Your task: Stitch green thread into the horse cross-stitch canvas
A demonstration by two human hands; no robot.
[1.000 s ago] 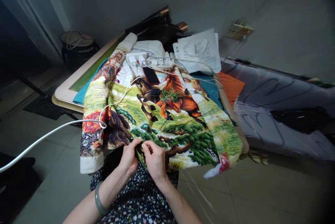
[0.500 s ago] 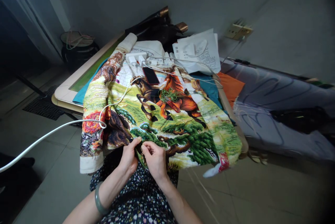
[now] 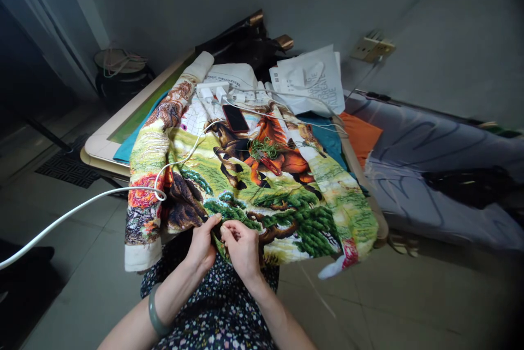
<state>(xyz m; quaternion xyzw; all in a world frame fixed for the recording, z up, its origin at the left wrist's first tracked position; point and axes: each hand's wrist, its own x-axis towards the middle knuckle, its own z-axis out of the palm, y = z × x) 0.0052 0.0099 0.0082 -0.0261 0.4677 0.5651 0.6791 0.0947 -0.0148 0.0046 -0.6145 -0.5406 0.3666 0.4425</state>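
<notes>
A large embroidered cloth (image 3: 221, 197) with horses and green pine branches drapes over the table toward my lap. Both its sides are rolled up. At its near edge, my left hand (image 3: 202, 246) grips the cloth, thumb on top and the other fingers tucked beneath. Close beside it, my right hand (image 3: 242, 246) is closed in a pinch just over the fabric; whatever sits between its fingertips is too small to make out. Farther up the cloth lies a tangle of green thread (image 3: 264, 149), on the reddish horse.
A phone (image 3: 236, 119) and a white power strip (image 3: 213, 88) with plugs and cables rest on the cloth. One white cable (image 3: 82, 203) hangs across the left side. White printed bags (image 3: 307, 79) lie at the back of the table (image 3: 102, 140). A wall socket (image 3: 373, 47) is behind.
Almost nothing differs. My right hand has shifted very slightly left; my left hand and the cloth stay as they were.
</notes>
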